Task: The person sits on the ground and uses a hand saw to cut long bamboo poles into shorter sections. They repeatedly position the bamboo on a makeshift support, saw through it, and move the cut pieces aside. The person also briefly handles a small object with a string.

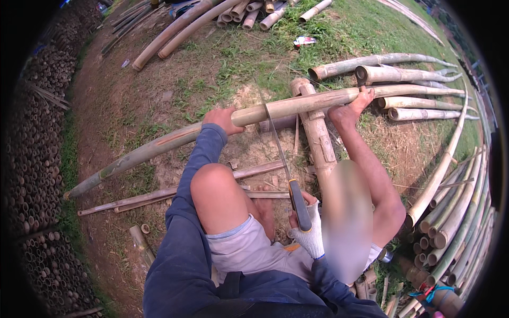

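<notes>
A long bamboo pole (299, 105) runs slantwise across the view, its far-left end low and its right part crossing a thick bamboo support (318, 135). My left hand (222, 121), bare below a navy sleeve, is closed over the pole left of the saw. In a white knit glove, my right hand (308, 225) grips the grey and yellow handle of a hand saw (281, 148). The saw blade crosses the pole just right of my left hand; how deep it sits in the bamboo I cannot tell. Another person's bare hand (351, 108) grasps the pole near the support.
Cut bamboo poles (408, 74) lie at the upper right, with a larger stack (450, 222) at the lower right. More poles (177, 32) lie at the top. Stacked short bamboo pieces (42, 159) line the left. Thin bamboo strips (175, 192) rest beside a bent bare knee (214, 185).
</notes>
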{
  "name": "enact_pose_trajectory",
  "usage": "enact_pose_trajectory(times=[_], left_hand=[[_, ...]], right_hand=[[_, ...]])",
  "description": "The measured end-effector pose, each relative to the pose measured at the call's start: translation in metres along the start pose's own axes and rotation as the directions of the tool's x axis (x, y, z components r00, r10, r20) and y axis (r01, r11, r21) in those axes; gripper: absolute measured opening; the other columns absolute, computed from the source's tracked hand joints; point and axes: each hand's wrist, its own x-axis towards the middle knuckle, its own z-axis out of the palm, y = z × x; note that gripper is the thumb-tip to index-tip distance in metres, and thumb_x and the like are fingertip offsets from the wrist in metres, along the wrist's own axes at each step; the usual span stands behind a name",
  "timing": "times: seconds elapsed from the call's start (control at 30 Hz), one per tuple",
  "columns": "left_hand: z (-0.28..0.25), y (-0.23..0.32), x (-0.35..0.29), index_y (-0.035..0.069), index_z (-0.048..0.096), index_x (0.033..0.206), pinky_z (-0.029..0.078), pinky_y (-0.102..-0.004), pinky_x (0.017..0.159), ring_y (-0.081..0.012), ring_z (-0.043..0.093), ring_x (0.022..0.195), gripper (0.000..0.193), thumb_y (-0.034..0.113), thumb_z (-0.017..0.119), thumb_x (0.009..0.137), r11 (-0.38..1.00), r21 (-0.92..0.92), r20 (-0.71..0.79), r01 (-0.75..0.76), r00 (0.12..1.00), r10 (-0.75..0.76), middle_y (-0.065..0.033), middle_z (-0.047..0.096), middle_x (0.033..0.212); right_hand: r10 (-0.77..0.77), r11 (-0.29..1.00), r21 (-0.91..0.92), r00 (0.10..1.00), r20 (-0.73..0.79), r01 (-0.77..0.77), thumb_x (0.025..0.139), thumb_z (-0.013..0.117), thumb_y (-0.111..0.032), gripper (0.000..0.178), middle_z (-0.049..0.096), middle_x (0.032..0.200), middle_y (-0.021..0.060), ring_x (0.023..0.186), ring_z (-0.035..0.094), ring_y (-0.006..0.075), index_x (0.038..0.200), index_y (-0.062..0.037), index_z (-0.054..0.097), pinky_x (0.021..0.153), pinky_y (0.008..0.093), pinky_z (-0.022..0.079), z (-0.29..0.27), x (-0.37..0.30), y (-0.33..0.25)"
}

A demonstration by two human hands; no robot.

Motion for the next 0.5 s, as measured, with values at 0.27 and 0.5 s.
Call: enact_pose_trajectory(times=[0.27, 0.5], left_hand=[[-0.005, 0.009, -0.003, 0.023, 0.068, 0.141, 0.058, -0.0475, 0.099, -0.0359, 0.075, 0.108, 0.093, 0.073, 0.086, 0.064, 0.996, 0.086, -0.010, 0.003, 1.000, -0.002, -0.0158, 0.078, 0.118], [-0.001, 0.004, 0.004, 0.022, 0.070, 0.135, 0.059, -0.0468, 0.097, -0.0350, 0.076, 0.103, 0.086, 0.069, 0.087, 0.065, 0.998, 0.042, -0.033, -0.044, 0.998, 0.046, -0.0154, 0.080, 0.111]], right_hand=[[0.063, 0.967, 0.251, 0.991, -0.117, -0.031, 0.088, 0.072, -0.005, 0.060, 0.067, 0.112, 0.0150, 0.090, 0.069, 0.0240, 0.145, -0.0062, 0.050, 0.085, 0.0363, 0.056, 0.062, 0.113, 0.033], [0.108, 0.983, 0.149, 0.994, -0.025, -0.103, 0.084, 0.079, -0.002, 0.072, 0.066, 0.118, 0.0093, 0.089, 0.061, 0.0116, 0.149, -0.0022, 0.048, 0.083, 0.0269, 0.052, -0.033, -0.092, -0.030]])
